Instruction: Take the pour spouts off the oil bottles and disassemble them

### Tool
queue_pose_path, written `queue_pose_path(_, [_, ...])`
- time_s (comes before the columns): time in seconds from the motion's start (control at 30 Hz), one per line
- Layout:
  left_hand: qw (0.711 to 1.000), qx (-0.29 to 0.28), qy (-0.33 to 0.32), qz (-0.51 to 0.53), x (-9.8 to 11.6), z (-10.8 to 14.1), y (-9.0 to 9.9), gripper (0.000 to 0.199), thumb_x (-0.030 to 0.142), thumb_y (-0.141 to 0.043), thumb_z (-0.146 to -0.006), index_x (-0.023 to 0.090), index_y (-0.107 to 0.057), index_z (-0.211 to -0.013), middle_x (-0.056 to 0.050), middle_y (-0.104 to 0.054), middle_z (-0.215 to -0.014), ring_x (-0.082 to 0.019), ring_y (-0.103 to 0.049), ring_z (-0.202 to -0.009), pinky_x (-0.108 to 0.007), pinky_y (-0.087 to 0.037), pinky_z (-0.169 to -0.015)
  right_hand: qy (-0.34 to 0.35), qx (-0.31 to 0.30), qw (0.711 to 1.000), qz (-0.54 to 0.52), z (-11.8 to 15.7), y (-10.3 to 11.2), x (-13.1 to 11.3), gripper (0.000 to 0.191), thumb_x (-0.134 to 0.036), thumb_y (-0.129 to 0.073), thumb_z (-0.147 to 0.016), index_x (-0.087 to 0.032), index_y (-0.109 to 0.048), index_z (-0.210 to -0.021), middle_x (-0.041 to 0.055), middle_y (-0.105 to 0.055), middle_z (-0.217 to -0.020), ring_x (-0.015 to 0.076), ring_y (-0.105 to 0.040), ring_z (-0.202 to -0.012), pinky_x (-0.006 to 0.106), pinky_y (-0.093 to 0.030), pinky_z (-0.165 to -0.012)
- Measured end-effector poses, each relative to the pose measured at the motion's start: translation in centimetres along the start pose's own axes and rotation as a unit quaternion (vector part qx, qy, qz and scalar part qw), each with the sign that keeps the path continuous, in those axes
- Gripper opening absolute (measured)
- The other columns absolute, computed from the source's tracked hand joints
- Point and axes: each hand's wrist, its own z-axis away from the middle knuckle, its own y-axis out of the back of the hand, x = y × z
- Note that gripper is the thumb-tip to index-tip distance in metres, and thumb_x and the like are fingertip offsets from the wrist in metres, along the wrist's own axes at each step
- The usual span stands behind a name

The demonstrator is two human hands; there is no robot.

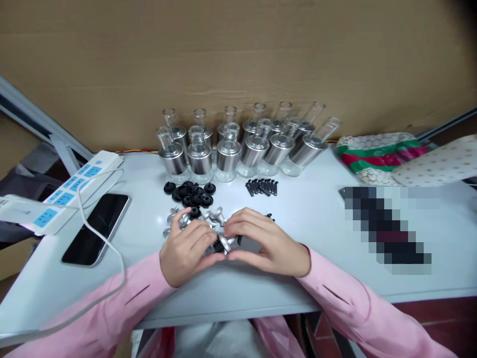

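My left hand (186,248) and right hand (266,243) pinch one silver cap (224,243); twelve bottles (227,154) stand capped, loose caps (214,216) remain.

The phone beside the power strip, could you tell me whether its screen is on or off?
Off: the phone lies flat, face up, its screen uniformly black.

The small cap (223,243) pinched between my left hand (186,251) and right hand (266,246) is brushed silvery metal with a dull black rubbery insert. My sleeves (357,308) are soft pink cloth. The table (316,219) is smooth, faintly shiny white. Toward its far edge, the bottles (227,154) pair clear glass with satin metal collars; the black washers (190,194) look matt rubber. Near the left edge, the phone (97,228) is glossy black glass, the power strip (70,191) plain white plastic.
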Motion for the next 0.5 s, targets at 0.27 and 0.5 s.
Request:
queue_pose_path(0.27, [0.999, 0.015, -0.027, 0.017, -0.05, 0.14, 0.26, 0.021, 0.035, -0.045, -0.092, 0.018, -0.053, -0.082, -0.006, -0.07, -0.084, -0.021, -0.062, -0.086, -0.046, -0.037, -0.094, -0.032, 0.037, 0.992, 0.12, 0.2, 0.27, 0.32, 0.04, -0.052, -0.054, -0.084, -0.014, -0.057, -0.096, 0.0075, -0.066, -0.081, 0.0174, -0.059, -0.073, 0.031, -0.039, -0.067])
queue_pose_path(0.5, [1.0, 0.008, -0.028, 0.001, -0.01, 0.13, 0.55, 0.017, 0.033, -0.053, -0.088, 0.019, -0.052, -0.079, -0.007, -0.072, -0.089, -0.022, -0.061, -0.092, -0.049, -0.034, -0.096, 0.015, 0.078, 0.992, 0.096, 0.17, -0.33, 0.33, 0.034, -0.041, -0.057, -0.083, -0.012, -0.056, -0.101, 0.003, -0.059, -0.069, 0.0148, -0.052, -0.065, 0.027, -0.042, -0.063])
